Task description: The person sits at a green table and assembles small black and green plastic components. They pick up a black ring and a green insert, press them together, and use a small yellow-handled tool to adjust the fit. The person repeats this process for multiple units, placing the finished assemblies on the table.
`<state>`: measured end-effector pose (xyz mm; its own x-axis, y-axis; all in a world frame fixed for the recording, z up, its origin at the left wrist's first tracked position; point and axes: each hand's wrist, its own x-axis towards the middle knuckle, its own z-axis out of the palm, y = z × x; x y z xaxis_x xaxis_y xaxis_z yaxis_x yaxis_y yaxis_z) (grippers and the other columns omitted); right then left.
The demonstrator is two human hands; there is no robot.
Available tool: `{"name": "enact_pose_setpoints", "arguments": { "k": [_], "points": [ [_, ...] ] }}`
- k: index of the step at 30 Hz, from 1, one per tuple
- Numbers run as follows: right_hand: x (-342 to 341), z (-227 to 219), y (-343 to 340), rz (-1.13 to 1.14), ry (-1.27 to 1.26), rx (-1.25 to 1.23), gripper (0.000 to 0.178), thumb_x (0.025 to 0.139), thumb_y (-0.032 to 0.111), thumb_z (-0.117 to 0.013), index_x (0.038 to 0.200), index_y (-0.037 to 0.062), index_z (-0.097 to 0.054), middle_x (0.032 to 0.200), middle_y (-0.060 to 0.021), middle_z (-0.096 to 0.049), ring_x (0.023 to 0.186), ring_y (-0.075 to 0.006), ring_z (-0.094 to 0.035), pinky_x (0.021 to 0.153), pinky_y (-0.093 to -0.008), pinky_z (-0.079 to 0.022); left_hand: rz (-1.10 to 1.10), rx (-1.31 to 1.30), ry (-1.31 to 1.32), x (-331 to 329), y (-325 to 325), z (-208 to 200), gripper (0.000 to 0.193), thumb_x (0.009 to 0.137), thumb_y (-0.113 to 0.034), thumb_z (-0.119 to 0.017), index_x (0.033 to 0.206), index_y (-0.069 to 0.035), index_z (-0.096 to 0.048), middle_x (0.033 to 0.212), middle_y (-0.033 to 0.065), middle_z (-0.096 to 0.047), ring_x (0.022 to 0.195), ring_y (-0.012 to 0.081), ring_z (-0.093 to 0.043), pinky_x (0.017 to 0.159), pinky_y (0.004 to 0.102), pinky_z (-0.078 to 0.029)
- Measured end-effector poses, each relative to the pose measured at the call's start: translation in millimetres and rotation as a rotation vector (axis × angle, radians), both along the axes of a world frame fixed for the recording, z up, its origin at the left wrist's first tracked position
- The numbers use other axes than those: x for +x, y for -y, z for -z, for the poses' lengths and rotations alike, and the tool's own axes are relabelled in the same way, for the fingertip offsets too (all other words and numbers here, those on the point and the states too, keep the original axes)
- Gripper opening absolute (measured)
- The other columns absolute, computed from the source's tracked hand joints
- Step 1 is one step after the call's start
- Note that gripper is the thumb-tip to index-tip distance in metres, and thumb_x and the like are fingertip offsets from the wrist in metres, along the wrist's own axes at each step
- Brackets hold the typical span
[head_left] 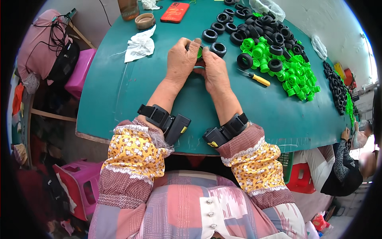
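Observation:
Over the middle of the green table (155, 85), my left hand (181, 59) and my right hand (217, 71) are together, closed on a small toy wheel (199, 52). Its green hub shows between the thumbs, with a bit of black tyre at its edge; fingers cover the rest. Just beyond the right fingers lies a loose black toy tyre (218, 49), and another black tyre (209, 35) is farther off. A yellow-handled screwdriver-like tool (259, 79) with a thin metal shaft rests to the right of my right hand.
Green hubs (294, 77) and black tyres (258, 30) are heaped at the right. At the far left are crumpled tissue (140, 46), a round container (145, 21), a red phone (175, 12) and a brown jar (128, 8). Another person (342, 167) sits at the far right.

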<state>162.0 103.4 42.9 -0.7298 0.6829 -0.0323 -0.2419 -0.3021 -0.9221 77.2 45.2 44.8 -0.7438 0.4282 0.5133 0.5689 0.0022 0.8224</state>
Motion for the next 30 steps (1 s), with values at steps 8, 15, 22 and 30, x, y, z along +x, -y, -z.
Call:
{"name": "enact_pose_setpoints", "arguments": {
  "k": [8, 15, 22, 30],
  "points": [
    [5, 1, -23, 0.077, 0.004, 0.222, 0.033, 0.090, 0.036, -0.052, 0.084, 0.0052, -0.062, 0.072, 0.0002, -0.056, 0.066, -0.0082, -0.049, 0.057, -0.0240, -0.041, 0.477, -0.179, 0.408, -2, 9, -13, 0.034, 0.082, -0.034, -0.063, 0.086, 0.000, -0.059, 0.064, 0.0058, -0.060, 0.052, 0.0112, -0.057, 0.048, 0.0225, -0.046],
    [15, -3, -30, -0.070, 0.011, 0.119, 0.031, 0.087, 0.034, -0.058, 0.085, 0.0038, -0.063, 0.073, 0.0002, -0.056, 0.064, -0.0072, -0.047, 0.056, -0.0227, -0.038, 0.816, -0.232, 0.697, -2, 17, -13, 0.025, 0.077, -0.025, -0.068, 0.088, -0.004, -0.061, 0.073, 0.0075, -0.064, 0.056, 0.0124, -0.061, 0.052, 0.0201, -0.047],
    [11, -3, -22, -0.147, -0.081, -0.012, 0.032, 0.089, 0.037, -0.055, 0.085, 0.0057, -0.059, 0.073, -0.0002, -0.056, 0.060, -0.0075, -0.047, 0.052, -0.0222, -0.039, 0.799, -0.115, 0.747, -3, 17, -7, 0.020, 0.077, -0.021, -0.067, 0.084, -0.003, -0.062, 0.073, 0.0071, -0.064, 0.057, 0.0123, -0.061, 0.052, 0.0203, -0.047],
    [10, -1, -21, -0.124, -0.089, -0.114, 0.031, 0.094, 0.034, -0.045, 0.086, 0.0060, -0.057, 0.072, -0.0018, -0.056, 0.058, -0.0082, -0.050, 0.048, -0.0228, -0.041, 0.740, -0.209, 0.660, 4, 16, -12, 0.018, 0.075, -0.019, -0.064, 0.081, -0.002, -0.062, 0.068, 0.0059, -0.063, 0.054, 0.0118, -0.060, 0.051, 0.0204, -0.046]
  ]
}}
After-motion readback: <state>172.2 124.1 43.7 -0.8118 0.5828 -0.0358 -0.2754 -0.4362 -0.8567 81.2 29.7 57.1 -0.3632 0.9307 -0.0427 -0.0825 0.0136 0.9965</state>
